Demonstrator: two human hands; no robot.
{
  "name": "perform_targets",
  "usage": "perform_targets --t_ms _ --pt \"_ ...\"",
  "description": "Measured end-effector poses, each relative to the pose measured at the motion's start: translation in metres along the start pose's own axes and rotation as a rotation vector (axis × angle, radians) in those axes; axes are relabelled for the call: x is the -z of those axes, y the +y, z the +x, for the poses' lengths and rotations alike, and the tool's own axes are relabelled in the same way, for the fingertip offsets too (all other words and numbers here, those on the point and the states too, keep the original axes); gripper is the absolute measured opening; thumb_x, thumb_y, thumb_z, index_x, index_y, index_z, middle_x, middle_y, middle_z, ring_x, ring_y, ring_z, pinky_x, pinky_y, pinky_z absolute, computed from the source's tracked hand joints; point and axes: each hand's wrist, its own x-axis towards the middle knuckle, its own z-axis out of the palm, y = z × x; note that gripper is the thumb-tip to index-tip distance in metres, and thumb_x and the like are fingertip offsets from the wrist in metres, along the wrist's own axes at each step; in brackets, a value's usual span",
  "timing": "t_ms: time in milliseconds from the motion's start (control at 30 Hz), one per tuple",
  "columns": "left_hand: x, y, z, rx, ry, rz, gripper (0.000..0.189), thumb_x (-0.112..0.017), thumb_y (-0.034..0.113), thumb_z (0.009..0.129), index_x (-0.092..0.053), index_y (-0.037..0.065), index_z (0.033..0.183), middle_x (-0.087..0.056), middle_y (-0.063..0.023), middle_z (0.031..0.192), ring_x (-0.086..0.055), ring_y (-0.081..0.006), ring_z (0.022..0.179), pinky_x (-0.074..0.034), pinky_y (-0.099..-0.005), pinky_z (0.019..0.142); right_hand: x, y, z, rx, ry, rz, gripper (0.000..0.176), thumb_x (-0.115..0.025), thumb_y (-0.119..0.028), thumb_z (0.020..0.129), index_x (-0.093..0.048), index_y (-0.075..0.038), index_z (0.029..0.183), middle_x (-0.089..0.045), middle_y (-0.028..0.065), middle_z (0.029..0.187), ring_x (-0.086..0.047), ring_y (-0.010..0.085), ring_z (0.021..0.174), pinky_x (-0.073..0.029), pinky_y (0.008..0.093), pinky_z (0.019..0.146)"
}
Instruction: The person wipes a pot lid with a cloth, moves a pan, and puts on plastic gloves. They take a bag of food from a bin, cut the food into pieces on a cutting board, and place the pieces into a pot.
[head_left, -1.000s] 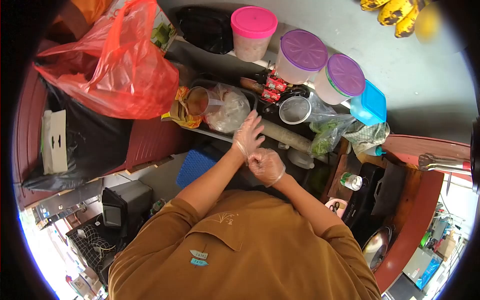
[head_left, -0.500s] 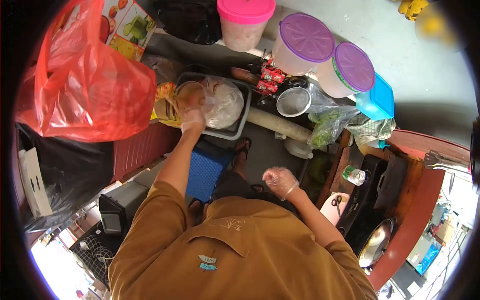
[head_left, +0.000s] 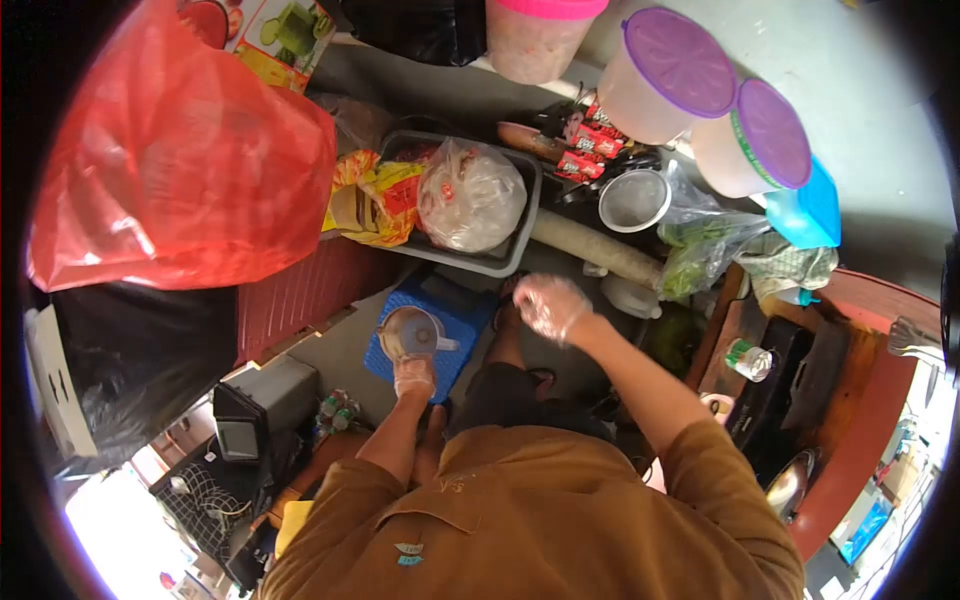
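Note:
A clear plastic glove covers my left hand (head_left: 414, 376), which is closed on a clear plastic jug (head_left: 408, 331) with a handle-like part sticking out to the right. The jug is held above a blue plastic stool (head_left: 456, 375), and something brownish shows in it. My right hand (head_left: 550, 308), also gloved, hovers with curled fingers near the front edge of a grey tub (head_left: 500, 268); whether anything is inside the fingers is hidden. In the tub lie a knotted clear plastic bag (head_left: 472, 195) with pale contents and a yellow-and-red packet (head_left: 385, 200).
A large red plastic bag (head_left: 190, 170) hangs at the left. Lidded tubs (head_left: 680, 65) line the back ledge, near an open white container (head_left: 635, 200) and bagged green vegetables (head_left: 700, 250). To the right are a black stove (head_left: 775, 375) and a glass (head_left: 750, 360).
My left hand has drawn the jug from over the tub back towards my body, above the stool. My right hand has moved forward and slightly left. The camera view has shifted.

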Motion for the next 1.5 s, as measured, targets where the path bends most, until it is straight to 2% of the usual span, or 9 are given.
perform_targets --t_ms 167,467,733,833,900,1000,1133,1200,1500 --pt "-0.039 -0.003 0.007 0.051 -0.069 -0.023 0.022 -0.061 0.023 0.084 -0.074 0.009 0.095 -0.072 -0.0138 0.099 -0.069 -0.028 0.098 -0.052 -0.0407 0.086 -0.024 0.011 0.123 0.097 0.179 -0.256 0.043 -0.063 -0.023 0.082 -0.055 -0.005 0.12 -0.055 0.0203 0.131 -0.055 0.0332 0.12 -0.048 0.0426 0.097" --pt "0.034 0.012 -0.018 0.249 -0.095 -0.242 0.049 -0.058 0.047 0.088 -0.07 0.005 0.111 -0.069 -0.0196 0.108 -0.065 -0.0351 0.105 -0.051 -0.0448 0.092 -0.064 0.04 0.191 -0.265 -0.169 -0.326 0.038 -0.06 -0.023 0.084 -0.063 -0.001 0.114 -0.07 0.0185 0.103 -0.067 0.0345 0.099 -0.052 0.0432 0.088" --pt "0.186 0.046 0.122 -0.442 0.938 -0.601 0.015 -0.059 0.002 0.079 -0.066 0.001 0.093 -0.068 -0.0189 0.095 -0.064 -0.0393 0.094 -0.052 -0.047 0.087 -0.03 0.024 0.134 0.201 -0.241 -0.452 0.041 -0.056 -0.014 0.085 -0.061 -0.028 0.123 -0.068 0.0047 0.106 -0.065 0.0258 0.102 -0.047 0.0428 0.087" --pt "0.213 0.064 0.195 -0.72 0.724 -0.614 0.017 -0.062 0.008 0.082 -0.071 0.0 0.095 -0.069 -0.0194 0.1 -0.065 -0.0387 0.099 -0.052 -0.0441 0.089 -0.015 0.012 0.13 0.227 -0.309 -0.476 0.038 -0.056 -0.015 0.086 -0.063 -0.029 0.12 -0.067 0.0014 0.108 -0.063 0.0232 0.106 -0.046 0.0432 0.087" --pt "0.228 0.076 0.226 -0.544 0.032 0.3 0.027 -0.063 0.019 0.085 -0.073 0.003 0.104 -0.07 -0.0189 0.105 -0.066 -0.0355 0.104 -0.051 -0.0417 0.091 -0.029 0.022 0.129 0.193 -0.369 -0.439 0.033 -0.057 -0.017 0.086 -0.065 -0.03 0.115 -0.065 -0.0009 0.11 -0.061 0.0211 0.107 -0.045 0.0443 0.088" --pt "0.248 0.087 0.252 0.02 0.043 -0.102 0.034 -0.061 0.027 0.088 -0.071 0.004 0.11 -0.069 -0.0195 0.11 -0.066 -0.0332 0.108 -0.051 -0.0391 0.094 -0.037 0.027 0.114 0.291 -0.063 -0.399 0.035 -0.065 -0.019 0.08 -0.065 -0.032 0.113 -0.062 -0.0034 0.098 -0.061 0.0206 0.095 -0.045 0.0425 0.08" --pt "0.21 0.062 0.315 -0.152 0.147 0.057 0.038 -0.056 0.031 0.09 -0.072 0.002 0.108 -0.067 -0.022 0.115 -0.066 -0.0327 0.107 -0.05 -0.0379 0.095 -0.042 0.025 0.106 0.278 0.04 -0.313 0.018 -0.057 -0.021 0.085 -0.068 -0.026 0.098 -0.065 0.0002 0.09 -0.064 0.0224 0.091 -0.048 0.0437 0.078" --pt "0.194 0.06 0.339 0.157 0.336 -0.208 0.04 -0.052 0.03 0.091 -0.071 0.001 0.108 -0.066 -0.024 0.116 -0.065 -0.0317 0.11 -0.049 -0.038 0.096 -0.042 0.028 0.1 0.235 -0.054 -0.375 0.038 -0.055 -0.02 0.088 -0.063 -0.034 0.122 -0.064 -0.0016 0.102 -0.06 0.0192 0.1 -0.043 0.04 0.086" --pt "0.237 0.056 0.334 0.08 0.15 0.009 0.04 -0.057 0.027 0.086 -0.067 0.013 0.123 -0.064 -0.0134 0.127 -0.061 -0.0309 0.117 -0.047 -0.0386 0.101 -0.009 0.029 0.073 0.156 -0.111 -0.351 0.043 -0.055 -0.018 0.088 -0.059 -0.029 0.13 -0.064 0.0009 0.101 -0.061 0.0198 0.103 -0.045 0.0395 0.086"
